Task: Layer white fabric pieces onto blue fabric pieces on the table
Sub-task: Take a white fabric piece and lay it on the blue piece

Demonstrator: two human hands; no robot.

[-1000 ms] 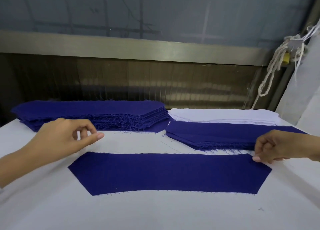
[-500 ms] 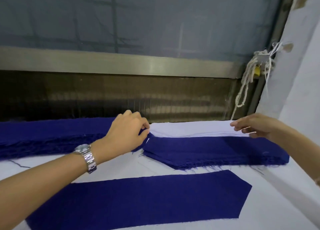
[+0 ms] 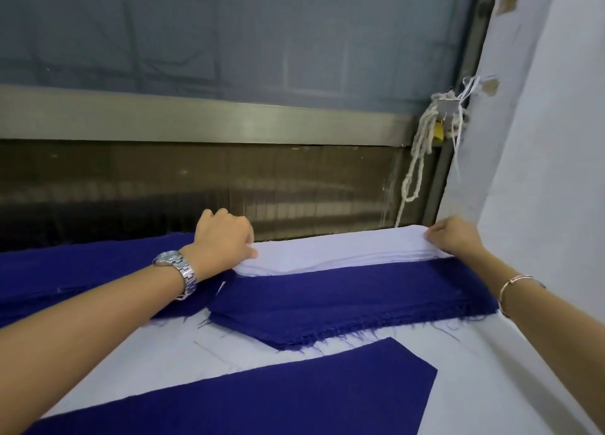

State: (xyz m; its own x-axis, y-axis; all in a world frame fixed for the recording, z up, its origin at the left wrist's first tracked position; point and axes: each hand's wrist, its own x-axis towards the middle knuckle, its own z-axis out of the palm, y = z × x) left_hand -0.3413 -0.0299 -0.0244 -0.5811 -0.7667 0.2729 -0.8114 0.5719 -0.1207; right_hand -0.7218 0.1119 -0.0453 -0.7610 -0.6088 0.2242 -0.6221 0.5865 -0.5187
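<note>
Right now the white fabric stack (image 3: 343, 251) sits at the far edge of the table (image 3: 491, 388), right of centre in my feed. It is a low pile of thin sheets. The left hand (image 3: 226, 238) is on its left corner, fingers curled down, pinching the cloth there. The right hand (image 3: 455, 238) is at the opposite end, fingertips curled round the edge, so the two hands are well apart with the whole pile between them. I think each one grips only the top sheet, but the layers are too thin for me to be sure from this angle.

Just in front of the white pile, touching its near edge, lies a small blue fabric stack (image 3: 353, 300) with frayed threads along its front. Nearer the bottom of the frame, a single blue fabric piece (image 3: 262, 398) lies flat on the table, its right end cut on a slant. A larger blue pile (image 3: 82, 271) fills the left side, partly hidden by the left forearm.

A silver wristwatch (image 3: 178, 269) is on the left wrist and a thin bracelet (image 3: 510, 287) on the right.

Behind the table a metal rail (image 3: 196, 120) crosses the frame, with a dark ribbed panel (image 3: 294, 185) below it. A knotted white cord (image 3: 420, 153) hangs at the upper right, beside a pale wall (image 3: 540, 140).
</note>
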